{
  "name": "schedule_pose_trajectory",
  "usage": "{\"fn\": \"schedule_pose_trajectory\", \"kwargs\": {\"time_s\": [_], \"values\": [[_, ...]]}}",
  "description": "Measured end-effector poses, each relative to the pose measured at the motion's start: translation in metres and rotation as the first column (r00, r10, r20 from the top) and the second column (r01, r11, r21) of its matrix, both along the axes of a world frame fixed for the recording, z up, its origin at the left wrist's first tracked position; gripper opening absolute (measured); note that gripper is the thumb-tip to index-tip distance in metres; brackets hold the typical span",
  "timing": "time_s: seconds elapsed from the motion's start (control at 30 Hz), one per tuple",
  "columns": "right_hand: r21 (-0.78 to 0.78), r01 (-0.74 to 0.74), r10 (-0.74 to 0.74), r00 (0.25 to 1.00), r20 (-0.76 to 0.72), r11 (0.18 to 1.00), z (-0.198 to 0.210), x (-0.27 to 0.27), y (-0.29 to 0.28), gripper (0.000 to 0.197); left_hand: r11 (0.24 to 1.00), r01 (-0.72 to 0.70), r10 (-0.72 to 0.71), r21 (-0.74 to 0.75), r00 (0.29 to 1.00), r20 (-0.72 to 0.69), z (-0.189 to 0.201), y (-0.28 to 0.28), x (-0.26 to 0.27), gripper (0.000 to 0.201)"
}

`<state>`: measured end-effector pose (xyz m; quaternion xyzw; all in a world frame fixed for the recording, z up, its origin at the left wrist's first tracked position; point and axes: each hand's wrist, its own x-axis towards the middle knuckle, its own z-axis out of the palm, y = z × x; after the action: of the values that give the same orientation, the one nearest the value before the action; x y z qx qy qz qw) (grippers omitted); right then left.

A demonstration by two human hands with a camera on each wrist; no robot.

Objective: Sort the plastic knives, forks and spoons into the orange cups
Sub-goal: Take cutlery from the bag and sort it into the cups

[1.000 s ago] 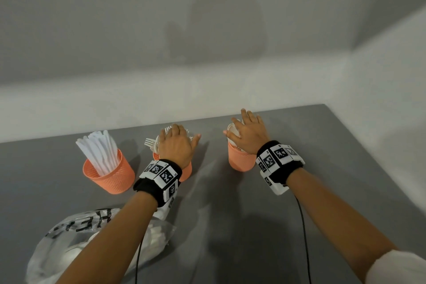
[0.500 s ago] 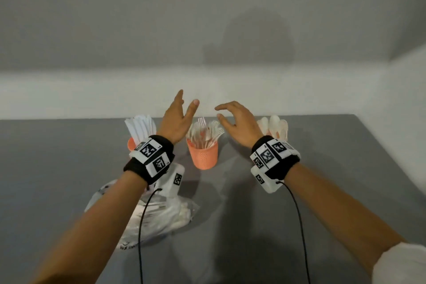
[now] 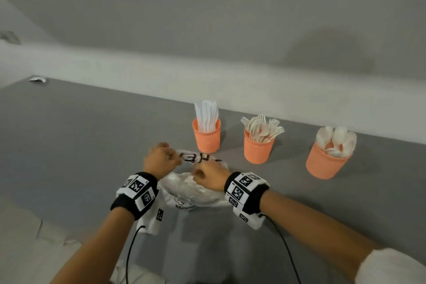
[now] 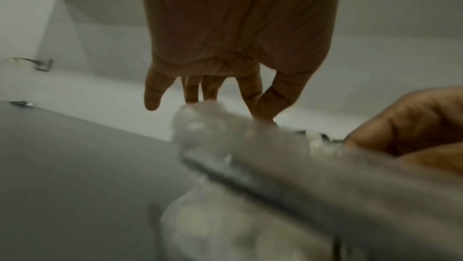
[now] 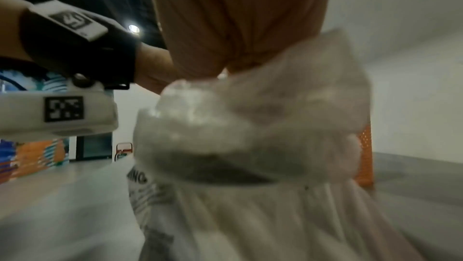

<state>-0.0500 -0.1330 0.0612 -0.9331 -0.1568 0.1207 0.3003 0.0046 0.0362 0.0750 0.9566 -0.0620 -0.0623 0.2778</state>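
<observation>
Pinching crinkled clear plastic bag (image 3: 193, 189) with both hands, left hand (image 3: 161, 162) and right hand (image 3: 211, 177); three orange perforated cups (image 3: 257, 148) sit at our one o'clock, nearer right.

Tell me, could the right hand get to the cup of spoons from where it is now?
Probably yes, but not at once: the right hand is gripping the plastic bag. The spoon cup stands on its side with bare table between, so once it lets go the way looks free.
</observation>
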Motion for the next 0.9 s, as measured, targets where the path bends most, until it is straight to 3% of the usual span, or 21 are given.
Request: {"fn": "schedule_pose_trajectory", "kwargs": {"time_s": [0.07,0.17,0.23,0.37,0.53,0.67,0.77,0.9], "values": [[-0.111,-0.002,-0.005,0.998,-0.059,0.994,-0.014,0.004,0.004,0.025,0.992,-0.037,0.045,0.124,0.997,-0.062,-0.015,0.01,-0.007,0.009],[-0.2,-0.003,-0.028,0.988,-0.149,0.98,-0.027,0.011,0.009,0.048,0.994,-0.084,0.091,0.064,0.989,-0.117,-0.026,0.013,-0.02,0.027],[-0.228,-0.01,-0.033,0.983,-0.181,0.974,-0.031,0.015,0.014,0.053,0.996,-0.09,0.09,0.002,0.986,-0.143,-0.027,0.01,-0.025,0.036],[-0.237,0.02,-0.077,0.969,-0.235,0.971,-0.038,0.023,0.023,0.054,0.997,-0.046,0.039,-0.058,0.993,-0.111,-0.018,0.002,-0.03,0.05],[-0.266,-0.029,-0.043,0.965,-0.259,0.963,-0.03,0.03,0.009,0.037,0.997,-0.03,0.026,-0.075,0.999,-0.043,-0.009,0.011,-0.036,0.049],[-0.379,-0.063,-0.074,0.939,-0.336,0.923,-0.021,0.034,-0.003,0.025,0.998,-0.027,0.025,-0.053,0.999,-0.027,-0.012,0.006,-0.039,0.047],[-0.398,-0.078,-0.081,0.926,-0.369,0.914,-0.022,0.033,-0.002,0.039,0.999,-0.003,0.003,-0.041,1.0,-0.003,-0.012,-0.003,-0.042,0.047],[-0.278,-0.08,-0.05,0.9,-0.433,0.957,-0.025,0.039,0.005,0.052,0.999,0.005,-0.004,-0.05,1.0,0.024,-0.013,-0.005,-0.045,0.047]]}}
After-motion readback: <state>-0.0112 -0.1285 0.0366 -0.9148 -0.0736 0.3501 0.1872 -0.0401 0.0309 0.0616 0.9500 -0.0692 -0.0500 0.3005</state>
